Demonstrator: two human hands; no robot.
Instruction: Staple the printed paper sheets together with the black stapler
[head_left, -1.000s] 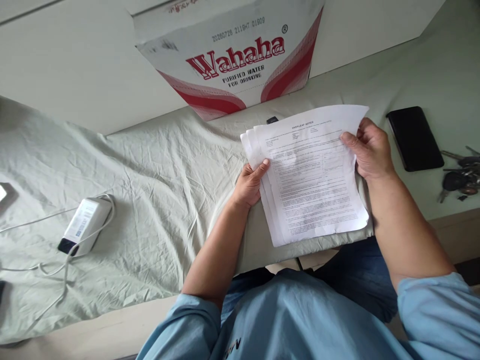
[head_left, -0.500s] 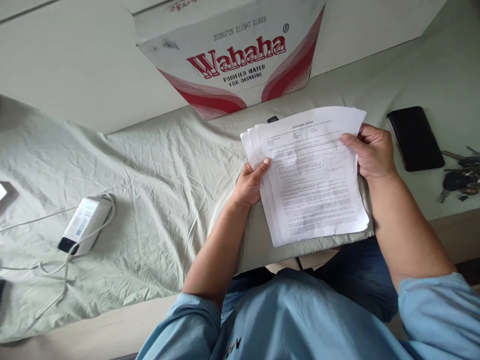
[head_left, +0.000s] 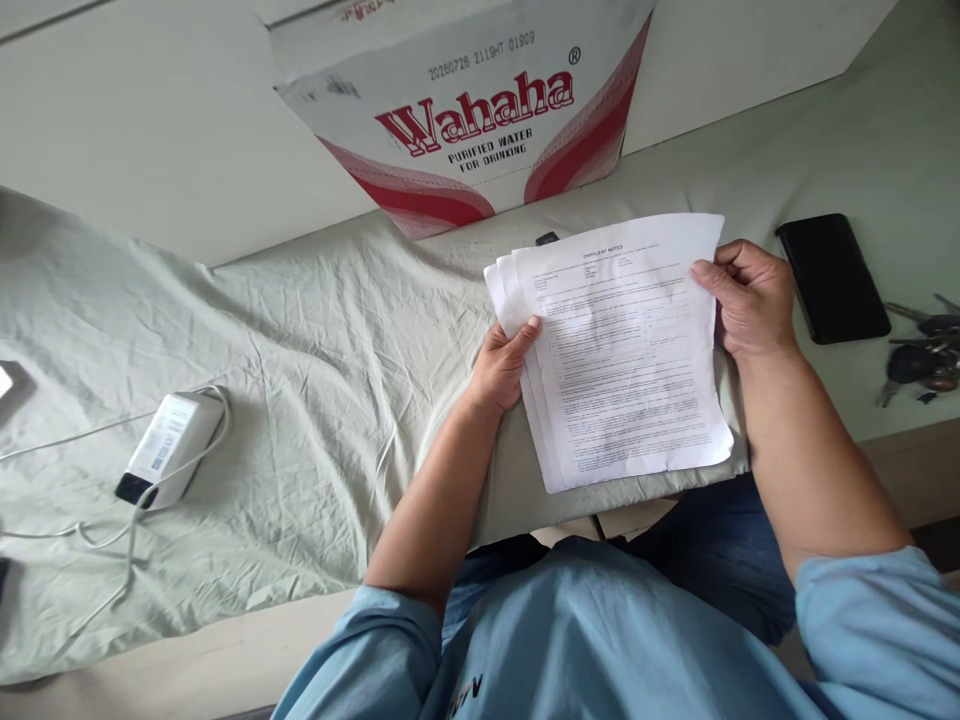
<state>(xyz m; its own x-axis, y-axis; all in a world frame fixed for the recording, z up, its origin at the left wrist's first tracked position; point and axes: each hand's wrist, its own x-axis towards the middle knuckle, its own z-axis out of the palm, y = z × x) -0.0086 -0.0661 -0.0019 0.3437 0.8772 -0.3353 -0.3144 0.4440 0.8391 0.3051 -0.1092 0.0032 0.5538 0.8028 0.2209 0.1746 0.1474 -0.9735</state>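
Note:
Several printed paper sheets (head_left: 630, 360), the top one headed "Overleaf Notes", are held up over the near edge of the cloth-covered table. At the left margin my left hand (head_left: 501, 368) is closed on them, its thumb on top and the fingers underneath. My right hand (head_left: 754, 298) pinches the upper right edge, thumb in front; its other fingers are curled, partly behind the paper. The left edges of the sheets are fanned slightly apart. A small black object (head_left: 547, 239) peeks out just behind the top of the papers.
A Wahaha water carton (head_left: 480, 120) stands at the back against a white panel. Right of my right hand lie a black phone (head_left: 834, 278) and a bunch of keys (head_left: 924, 350). On the left, a white box-shaped device (head_left: 171, 450) has a cable looped around it on the wrinkled cloth (head_left: 300, 400).
My right hand has shifted slightly right, its thumb now nearer the paper's edge. The sheets' right side has drawn in a little; my left hand is almost unmoved.

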